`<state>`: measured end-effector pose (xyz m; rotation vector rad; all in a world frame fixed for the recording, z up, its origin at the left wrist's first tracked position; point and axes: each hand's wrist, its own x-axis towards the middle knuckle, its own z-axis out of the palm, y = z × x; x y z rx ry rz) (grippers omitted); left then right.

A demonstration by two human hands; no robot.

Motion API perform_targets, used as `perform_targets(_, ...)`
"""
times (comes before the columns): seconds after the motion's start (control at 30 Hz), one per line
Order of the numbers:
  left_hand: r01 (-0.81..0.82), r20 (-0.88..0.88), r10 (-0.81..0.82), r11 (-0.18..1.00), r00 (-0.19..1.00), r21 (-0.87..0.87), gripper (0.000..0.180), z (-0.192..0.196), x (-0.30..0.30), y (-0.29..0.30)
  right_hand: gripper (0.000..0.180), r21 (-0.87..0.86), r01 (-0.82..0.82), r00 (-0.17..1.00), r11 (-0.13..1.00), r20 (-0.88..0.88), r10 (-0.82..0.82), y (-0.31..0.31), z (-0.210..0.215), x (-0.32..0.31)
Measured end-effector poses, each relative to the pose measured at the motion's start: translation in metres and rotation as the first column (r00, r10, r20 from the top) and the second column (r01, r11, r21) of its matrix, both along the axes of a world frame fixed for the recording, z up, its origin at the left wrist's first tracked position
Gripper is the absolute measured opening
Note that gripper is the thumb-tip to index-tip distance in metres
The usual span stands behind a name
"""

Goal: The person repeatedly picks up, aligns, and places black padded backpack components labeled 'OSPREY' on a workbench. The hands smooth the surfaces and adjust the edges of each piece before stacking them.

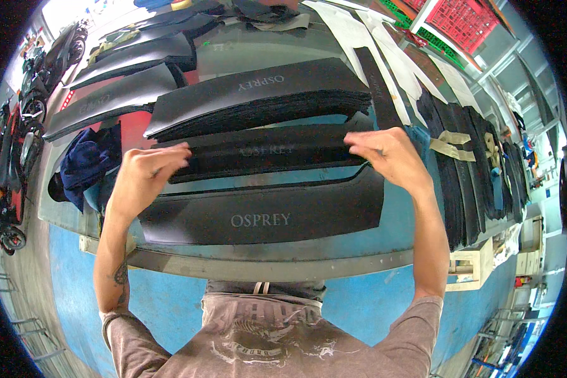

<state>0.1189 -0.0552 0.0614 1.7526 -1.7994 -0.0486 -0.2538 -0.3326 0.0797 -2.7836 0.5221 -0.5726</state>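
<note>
A dark, flexible black panel (268,165) with faint lettering spans the gap between my two hands. My left hand (146,176) is closed at its left end, fingers bunched and a little blurred. At the opposite end my right hand (390,157) pinches the panel near its upper corner. Closer to me, a single black panel (321,211) with pale lettering lies flat on the table. Just beyond the held piece rests a thick stack of similar black panels (233,101), its layered edges facing me.
More black panel stacks (110,101) lie at the far left, beside a crumpled navy cloth (91,160). Bundles of black strips (453,183) hang over the table's right side. White strips (353,41) stretch along the far right. The metal table edge (264,268) runs before me.
</note>
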Motion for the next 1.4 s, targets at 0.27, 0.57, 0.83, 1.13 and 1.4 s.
perform_targets(0.27,0.003,0.160,0.023,0.988,0.987,-0.157,0.029,0.005,-0.023,0.075,0.049,-0.240,-0.055,0.997,0.969,-0.068,0.040,0.078,0.024,-0.050)
perform_targets(0.57,-0.008,0.098,0.001,0.998,0.995,0.066,0.079,-0.015,-0.035,0.091,0.117,0.253,0.061,0.991,0.966,0.102,-0.089,0.083,-0.033,-0.099)
perform_targets(0.83,0.147,0.097,-0.174,0.960,0.980,0.238,0.103,0.010,-0.062,0.030,0.150,0.480,0.114,0.974,0.870,0.120,-0.194,0.055,-0.056,-0.096)
perform_targets(1.13,0.141,0.153,-0.189,0.950,0.970,0.281,0.097,0.012,-0.067,0.031,0.150,0.325,0.023,0.996,0.946,0.077,-0.051,0.056,-0.039,-0.084)
perform_targets(1.4,0.145,0.167,-0.191,0.956,0.967,0.257,0.092,0.002,-0.070,0.032,0.144,0.230,-0.064,0.996,0.971,0.070,0.049,0.055,-0.041,-0.062)
